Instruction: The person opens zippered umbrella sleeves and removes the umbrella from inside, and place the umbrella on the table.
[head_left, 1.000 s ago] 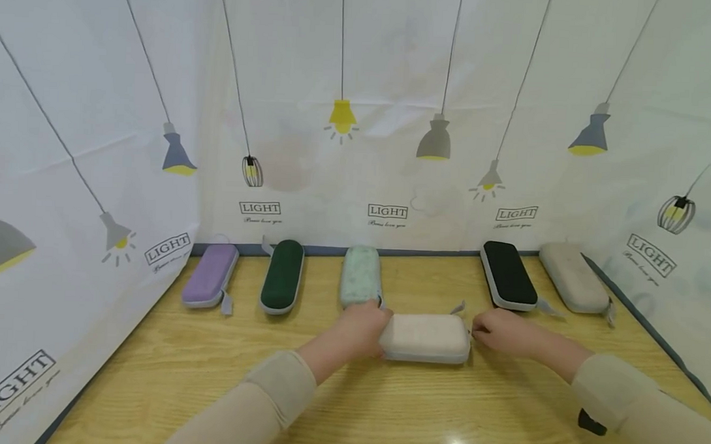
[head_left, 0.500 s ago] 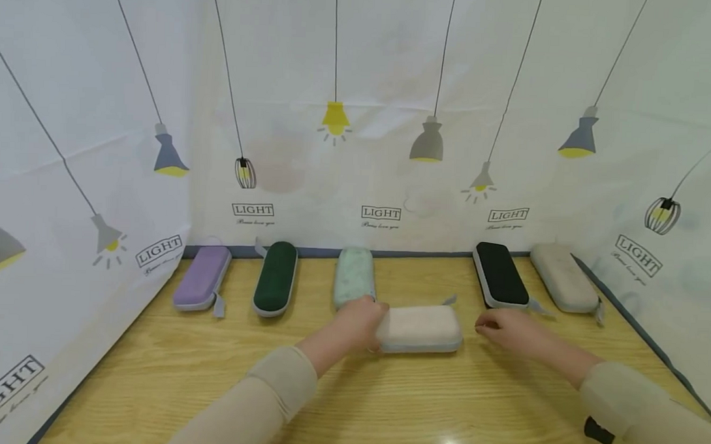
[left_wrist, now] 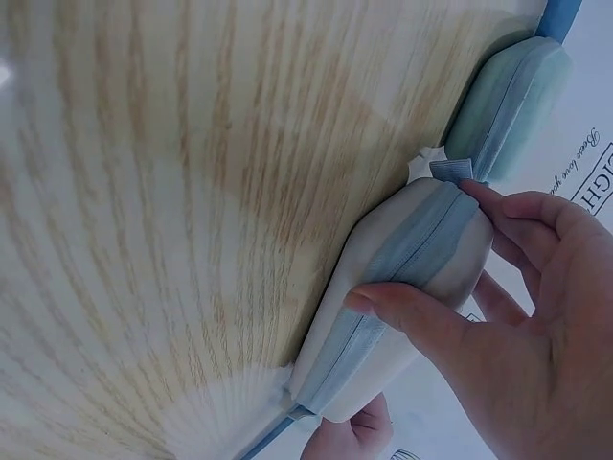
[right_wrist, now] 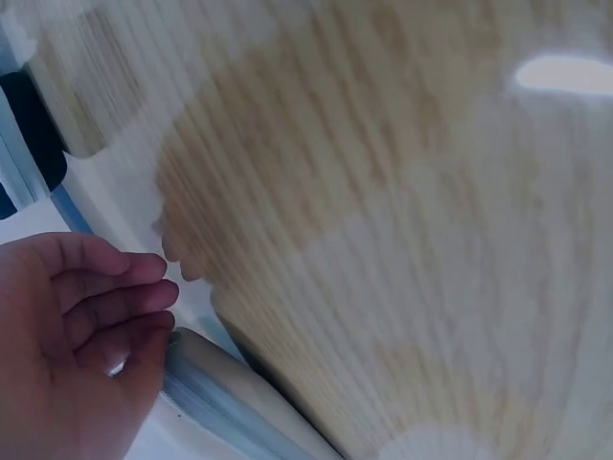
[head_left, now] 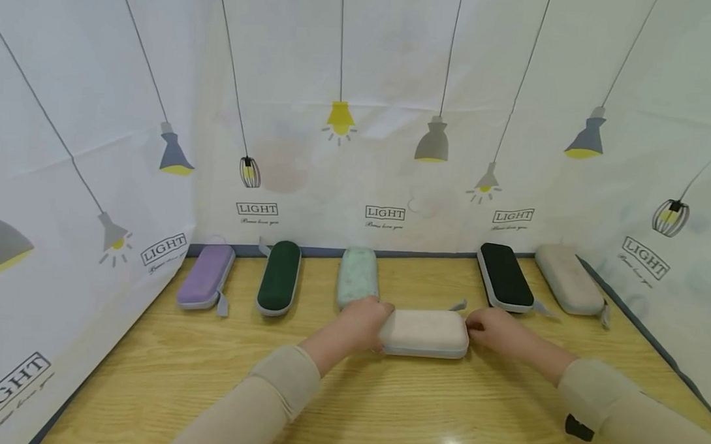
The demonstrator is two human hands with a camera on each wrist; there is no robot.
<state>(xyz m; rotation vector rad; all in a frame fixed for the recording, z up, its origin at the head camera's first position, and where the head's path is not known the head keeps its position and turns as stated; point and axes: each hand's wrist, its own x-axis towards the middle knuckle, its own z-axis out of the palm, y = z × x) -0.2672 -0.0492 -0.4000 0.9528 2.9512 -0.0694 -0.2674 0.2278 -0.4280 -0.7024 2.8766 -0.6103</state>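
A cream zip case (head_left: 425, 332) with a grey zipper band lies lengthwise in front of me on the wooden table. My left hand (head_left: 360, 323) grips its left end, the thumb (left_wrist: 407, 311) pressed along the zipper side and the other fingers behind. At the right end, my right hand (head_left: 495, 328) has its thumb and fingertips together against the case's corner. They pinch something small there, apparently the zipper pull, mostly hidden by the fingers. A grey fabric tab (head_left: 458, 305) sticks up behind the case's right end. A mint case (head_left: 357, 274) lies just behind my left hand.
Along the back edge lie a purple case (head_left: 206, 275), a dark green case (head_left: 279, 277), a black case (head_left: 506, 277) and a beige case (head_left: 570, 280). A white sheet printed with lamps (head_left: 388, 118) stands behind and at both sides.
My right hand, apart from the cream case half a second ago, has moved left to its right end. The left hand keeps its grip. The other cases have stayed put.
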